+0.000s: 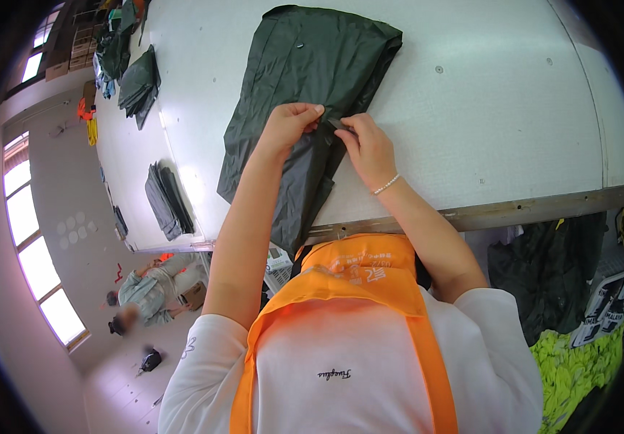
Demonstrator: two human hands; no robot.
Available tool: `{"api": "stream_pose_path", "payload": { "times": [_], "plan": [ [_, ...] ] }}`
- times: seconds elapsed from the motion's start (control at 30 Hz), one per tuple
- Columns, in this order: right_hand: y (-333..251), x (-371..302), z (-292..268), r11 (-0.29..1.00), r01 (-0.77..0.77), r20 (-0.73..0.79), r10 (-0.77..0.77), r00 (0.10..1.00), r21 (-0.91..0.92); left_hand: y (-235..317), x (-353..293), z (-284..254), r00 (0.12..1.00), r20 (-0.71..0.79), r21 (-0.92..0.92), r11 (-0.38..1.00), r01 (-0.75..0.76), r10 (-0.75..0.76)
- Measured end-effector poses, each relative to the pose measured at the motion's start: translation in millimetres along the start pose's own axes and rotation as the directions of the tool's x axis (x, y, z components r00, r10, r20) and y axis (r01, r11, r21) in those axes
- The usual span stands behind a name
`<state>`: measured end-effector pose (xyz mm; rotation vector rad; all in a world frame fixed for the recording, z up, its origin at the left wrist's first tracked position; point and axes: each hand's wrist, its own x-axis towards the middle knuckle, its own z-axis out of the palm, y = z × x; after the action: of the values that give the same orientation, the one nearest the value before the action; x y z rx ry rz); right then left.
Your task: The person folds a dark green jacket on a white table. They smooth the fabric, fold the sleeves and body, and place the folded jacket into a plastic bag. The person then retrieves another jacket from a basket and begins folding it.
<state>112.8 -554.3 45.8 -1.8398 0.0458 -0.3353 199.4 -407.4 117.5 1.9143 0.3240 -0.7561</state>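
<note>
A dark green garment of thin, creased fabric (308, 69) lies on the white table in front of me, its near end hanging over the edge at my apron. My left hand (290, 129) is closed, thumb and fingers pinching the fabric near the garment's middle. Just to its right, my right hand (371, 150), with a beaded bracelet on the wrist, pinches a small fold of the same fabric by the garment's right side. A small round snap shows on the upper part of the garment. Exactly what lies between the fingertips is partly hidden.
Folded dark garments (169, 201) lie on the table at left, with another dark pile (140, 85) farther off. Below the table's right edge are dark cloth (547, 271) and bright yellow-green cloth (580, 372). A person (156, 289) holding a box is at far left.
</note>
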Motion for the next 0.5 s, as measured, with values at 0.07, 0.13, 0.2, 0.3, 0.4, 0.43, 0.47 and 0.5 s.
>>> {"api": "stream_pose_path", "payload": {
  "times": [0.07,0.13,0.2,0.3,0.4,0.43,0.47,0.5],
  "plan": [
    [3.7,0.6,1.9,0.999,0.040,-0.028,-0.040,0.999,0.000,1.5,0.0,1.2,1.000,-0.004,-0.009,1.000,-0.008,0.008],
    [3.5,0.5,1.2,0.999,0.026,-0.042,-0.024,0.999,0.043,2.6,-0.2,2.4,1.000,-0.015,-0.022,1.000,-0.021,0.021],
    [1.5,1.1,-5.1,0.991,-0.044,-0.033,0.048,0.998,0.127,2.4,-1.5,4.0,0.998,-0.050,0.014,1.000,-0.026,0.027],
    [21.1,26.5,-49.5,0.986,-0.098,-0.099,0.111,0.989,0.135,-12.2,-19.1,7.0,0.909,-0.311,0.101,0.961,-0.258,0.277],
    [62.7,75.0,-149.6,0.958,-0.095,-0.328,0.002,0.945,-0.269,-54.7,-63.7,-0.9,0.677,-0.556,0.400,0.869,-0.291,0.483],
    [92.0,91.4,-191.6,0.923,-0.125,-0.389,-0.028,0.921,-0.364,-76.3,-81.2,-2.9,0.591,-0.561,0.587,0.782,-0.209,0.579],
    [113.3,105.9,-235.6,0.875,-0.180,-0.433,-0.037,0.901,-0.449,-102.8,-93.7,-5.6,0.581,-0.577,0.642,0.758,-0.111,0.574],
    [142.3,116.7,-282.3,0.739,-0.198,-0.431,-0.137,0.892,-0.644,-123.5,-106.4,-7.8,0.595,-0.602,0.671,0.741,0.016,0.532]
  ]
}}
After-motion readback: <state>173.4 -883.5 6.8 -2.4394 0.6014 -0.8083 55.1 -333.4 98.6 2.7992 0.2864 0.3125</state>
